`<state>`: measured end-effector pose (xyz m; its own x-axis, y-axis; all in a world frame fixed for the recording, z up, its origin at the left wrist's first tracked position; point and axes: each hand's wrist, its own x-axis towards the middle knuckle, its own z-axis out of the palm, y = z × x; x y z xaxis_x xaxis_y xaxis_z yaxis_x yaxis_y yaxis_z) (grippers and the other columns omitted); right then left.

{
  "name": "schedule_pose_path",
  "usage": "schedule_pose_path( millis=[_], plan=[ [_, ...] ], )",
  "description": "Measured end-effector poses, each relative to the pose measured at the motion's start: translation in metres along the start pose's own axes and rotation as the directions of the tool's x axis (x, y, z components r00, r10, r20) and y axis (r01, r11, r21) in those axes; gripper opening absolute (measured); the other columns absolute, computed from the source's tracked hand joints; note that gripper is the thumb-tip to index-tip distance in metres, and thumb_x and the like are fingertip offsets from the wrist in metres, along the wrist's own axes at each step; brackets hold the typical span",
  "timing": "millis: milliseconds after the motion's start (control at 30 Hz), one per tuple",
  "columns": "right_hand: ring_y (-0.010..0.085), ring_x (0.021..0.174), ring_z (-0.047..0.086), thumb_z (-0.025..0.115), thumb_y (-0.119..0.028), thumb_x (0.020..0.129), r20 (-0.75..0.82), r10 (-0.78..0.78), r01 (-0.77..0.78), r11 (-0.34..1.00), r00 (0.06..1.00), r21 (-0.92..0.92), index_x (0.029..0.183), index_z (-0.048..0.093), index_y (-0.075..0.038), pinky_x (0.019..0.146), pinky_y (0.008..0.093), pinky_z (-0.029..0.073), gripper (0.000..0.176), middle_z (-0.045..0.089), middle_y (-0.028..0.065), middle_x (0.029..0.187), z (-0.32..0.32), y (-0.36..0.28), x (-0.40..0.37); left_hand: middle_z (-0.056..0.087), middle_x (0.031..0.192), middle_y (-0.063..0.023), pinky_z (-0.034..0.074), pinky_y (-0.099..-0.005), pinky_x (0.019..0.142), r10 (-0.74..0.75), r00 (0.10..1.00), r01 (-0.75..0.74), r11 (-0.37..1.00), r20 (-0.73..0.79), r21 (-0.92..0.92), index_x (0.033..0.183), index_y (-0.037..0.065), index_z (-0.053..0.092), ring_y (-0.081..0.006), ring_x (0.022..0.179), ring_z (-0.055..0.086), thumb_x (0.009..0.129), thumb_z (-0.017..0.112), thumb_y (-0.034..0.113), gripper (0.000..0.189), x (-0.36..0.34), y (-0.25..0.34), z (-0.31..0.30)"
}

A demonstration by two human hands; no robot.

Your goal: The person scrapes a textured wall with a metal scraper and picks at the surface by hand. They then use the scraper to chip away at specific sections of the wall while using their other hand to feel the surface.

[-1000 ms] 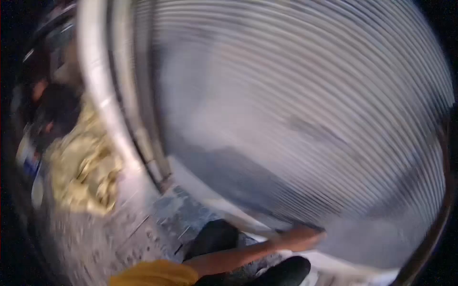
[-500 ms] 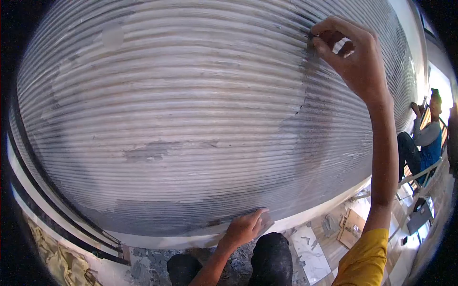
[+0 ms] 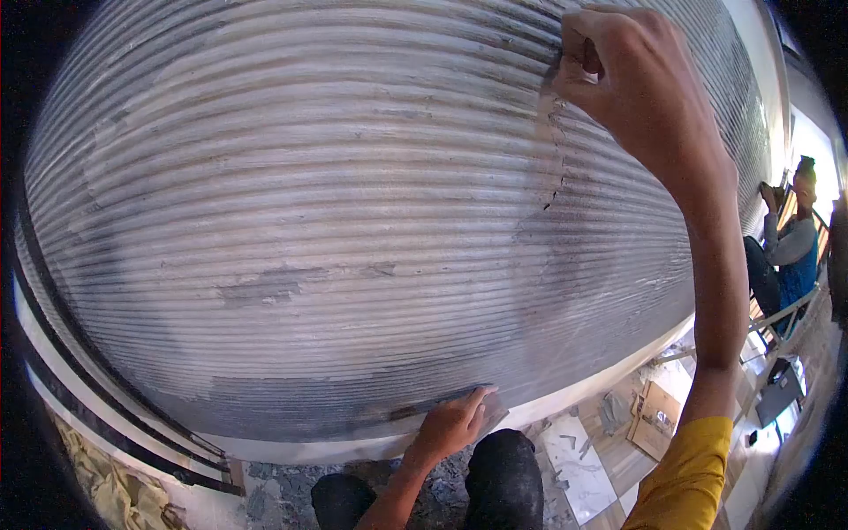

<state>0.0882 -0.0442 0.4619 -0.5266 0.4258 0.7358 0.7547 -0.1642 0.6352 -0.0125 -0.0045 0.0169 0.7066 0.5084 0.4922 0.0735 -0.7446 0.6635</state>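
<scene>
A grey and whitish ribbed wall [image 3: 353, 212] fills most of the view, its grooves running across it. At the upper right, my right hand [image 3: 632, 84] is closed in a pinch against the ribs. Whatever its fingertips hold, if anything, is hidden. Just below it, a dark crack [image 3: 554, 190] with small chips runs down through the ribs. My left hand [image 3: 450, 426] rests low on the wall near its bottom edge, index finger stretched out and thumb apart, with nothing visible in it. Darker grey patches [image 3: 265, 287] show where the surface differs.
Grey debris [image 3: 274, 490] covers the floor around my knees. At the right lie a cardboard piece [image 3: 655, 420] and floor tiles [image 3: 579, 468]. Another person [image 3: 791, 238] sits by the wall farther right, near a metal frame [image 3: 786, 314]. Crumpled tan sheeting [image 3: 115, 490] lies lower left.
My right hand has moved a little left and up along the ribs, and its pinch looks tighter. My left hand stays in place. The view has shifted slightly.
</scene>
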Motion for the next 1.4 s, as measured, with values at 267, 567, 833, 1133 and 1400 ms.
schedule_pose_path(
  millis=[267, 567, 833, 1133, 1400],
  plan=[
    [0.0116, 0.067, 0.063, 0.074, -0.011, 0.080, 0.035, 0.151, -0.154, 0.984, 0.988, 0.091, 0.083, 0.068, -0.004, 0.066, 0.0291, 0.054, 0.010, 0.067, 0.0058, 0.076, 0.009, 0.025, -0.008, 0.069, 0.087, -0.0164, 0.055, -0.0461, 0.061, 0.067, 0.998, -0.066, 0.996, -0.012, 0.062, 0.131, 0.012, 0.050, -0.0345, 0.071, 0.069, 0.094, 0.055, 0.012, 0.037, -0.002, 0.002, -0.003],
    [0.0107, 0.070, 0.066, 0.071, -0.010, 0.083, -0.052, 0.086, -0.066, 0.948, 0.995, 0.312, 0.085, 0.070, -0.008, 0.061, 0.0263, 0.055, 0.004, 0.069, 0.0029, 0.077, 0.007, 0.022, -0.024, 0.068, 0.088, -0.0194, 0.054, -0.0496, 0.069, 0.062, 0.997, -0.062, 0.998, -0.037, 0.017, 0.128, 0.014, 0.054, -0.0397, 0.078, 0.067, 0.095, 0.055, 0.015, 0.033, -0.001, 0.002, -0.002],
    [0.0125, 0.073, 0.069, 0.073, -0.013, 0.085, -0.096, 0.037, -0.026, 0.993, 0.995, 0.111, 0.088, 0.071, -0.008, 0.063, 0.0293, 0.056, 0.007, 0.071, 0.0045, 0.079, 0.015, 0.044, -0.022, 0.070, 0.086, -0.0161, 0.056, -0.0466, 0.065, 0.054, 0.999, -0.054, 0.993, 0.002, 0.109, 0.132, 0.013, 0.052, -0.0337, 0.071, 0.069, 0.094, 0.055, 0.012, 0.038, -0.001, 0.005, -0.005],
    [0.0192, 0.075, 0.069, 0.071, -0.008, 0.080, -0.091, 0.056, -0.018, 0.928, 0.994, 0.373, 0.099, 0.071, -0.005, 0.073, 0.0319, 0.056, 0.019, 0.072, 0.0106, 0.095, 0.001, 0.038, -0.034, 0.068, 0.088, -0.0192, 0.053, -0.0486, 0.068, 0.083, 0.994, -0.082, 0.997, -0.066, 0.014, 0.129, 0.013, 0.054, -0.0401, 0.076, 0.066, 0.095, 0.055, 0.015, 0.035, -0.001, 0.001, 0.001],
    [0.0143, 0.079, 0.070, 0.073, -0.013, 0.086, -0.160, -0.235, 0.249, 0.965, 0.959, 0.078, 0.096, 0.075, -0.008, 0.067, 0.0285, 0.060, 0.011, 0.071, 0.0042, 0.095, 0.012, 0.029, -0.018, 0.069, 0.093, -0.0186, 0.054, -0.0487, 0.068, 0.050, 0.998, -0.048, 0.997, -0.035, 0.059, 0.128, 0.014, 0.054, -0.0391, 0.078, 0.067, 0.095, 0.055, 0.016, 0.033, -0.002, -0.001, 0.003]
  ],
)
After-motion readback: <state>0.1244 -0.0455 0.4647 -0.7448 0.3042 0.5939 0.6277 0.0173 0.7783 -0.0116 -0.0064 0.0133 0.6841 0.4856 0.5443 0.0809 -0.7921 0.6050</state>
